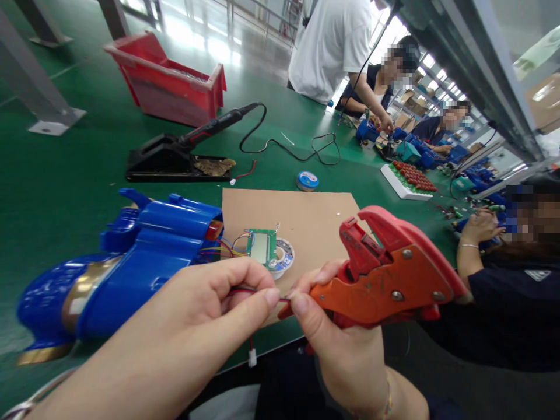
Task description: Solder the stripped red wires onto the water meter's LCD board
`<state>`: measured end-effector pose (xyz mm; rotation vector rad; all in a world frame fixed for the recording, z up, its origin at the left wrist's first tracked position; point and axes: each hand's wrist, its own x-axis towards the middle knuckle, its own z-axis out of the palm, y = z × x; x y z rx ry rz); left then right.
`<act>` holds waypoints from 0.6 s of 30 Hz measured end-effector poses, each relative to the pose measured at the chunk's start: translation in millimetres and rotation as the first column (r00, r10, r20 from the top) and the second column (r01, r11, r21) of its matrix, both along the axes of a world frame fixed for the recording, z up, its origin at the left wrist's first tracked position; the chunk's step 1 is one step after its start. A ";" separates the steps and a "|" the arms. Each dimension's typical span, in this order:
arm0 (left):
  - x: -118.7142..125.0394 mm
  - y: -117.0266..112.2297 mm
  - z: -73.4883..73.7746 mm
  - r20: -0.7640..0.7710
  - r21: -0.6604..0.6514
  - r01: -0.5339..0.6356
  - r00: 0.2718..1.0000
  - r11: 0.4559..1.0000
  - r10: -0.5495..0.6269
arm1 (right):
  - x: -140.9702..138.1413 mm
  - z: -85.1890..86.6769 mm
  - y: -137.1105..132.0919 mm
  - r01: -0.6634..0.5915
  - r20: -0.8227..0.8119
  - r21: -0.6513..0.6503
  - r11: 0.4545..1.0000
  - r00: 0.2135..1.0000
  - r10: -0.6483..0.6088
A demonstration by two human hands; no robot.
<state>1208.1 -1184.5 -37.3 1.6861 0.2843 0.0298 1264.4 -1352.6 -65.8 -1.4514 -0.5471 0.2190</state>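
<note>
My left hand [219, 309] is closed, pinching a thin red and black wire [284, 300] between thumb and forefinger. A white connector [252, 357] hangs on a red lead below that hand. My right hand [339, 344] is wrapped round an orange-red wire stripper [385, 286], its jaws pointing up and away from the wire. The right thumb and forefinger meet at the wire's other end. Just beyond my hands, a green circuit board with a display [261, 248] leans on a reel [287, 256]. Coloured wires run from the board into a glossy blue plastic housing [149, 256].
A brown cardboard sheet [306, 216] lies on the green table. Behind it are a blue round tin [307, 181], a soldering iron [219, 125] in its black stand [157, 160], and a red bin [175, 93]. Co-workers sit and stand at the right near a white tray [400, 184].
</note>
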 end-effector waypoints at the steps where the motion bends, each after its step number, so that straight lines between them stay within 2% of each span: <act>1: 0.6 0.0 -1.1 -0.030 -0.020 0.010 0.999 1.000 -0.011 | -0.1 0.4 0.1 -0.005 -0.008 0.007 1.000 1.000 0.005; 4: -1.7 3.5 -9.7 -0.107 -0.074 0.030 0.994 0.997 -0.038 | 1.7 3.1 -6.5 -0.062 -0.047 0.042 0.997 0.997 0.064; 6: -5.5 8.7 -16.6 -0.149 -0.113 0.033 0.988 0.993 -0.050 | 4.5 4.4 -19.3 -0.146 -0.084 0.035 0.989 0.985 0.149; 9: -9.1 17.5 -20.8 -0.189 -0.162 0.024 0.980 0.987 -0.055 | 9.2 2.1 -46.2 -0.295 -0.132 -0.103 0.950 0.950 0.281; 12: -6.6 21.1 -14.4 -0.187 -0.154 0.042 0.980 0.987 -0.071 | 12.5 -4.7 -66.4 -0.399 -0.207 -0.207 0.893 0.910 0.359; 15: -1.1 18.5 -4.2 -0.214 -0.259 0.075 0.968 0.963 -0.134 | 13.6 -11.2 -71.3 -0.499 -0.335 -0.163 0.851 0.839 0.428; 18: 2.5 15.6 -0.1 -0.243 -0.364 0.049 0.959 0.930 -0.145 | 13.8 -14.3 -68.9 -0.537 -0.452 -0.153 0.829 0.784 0.425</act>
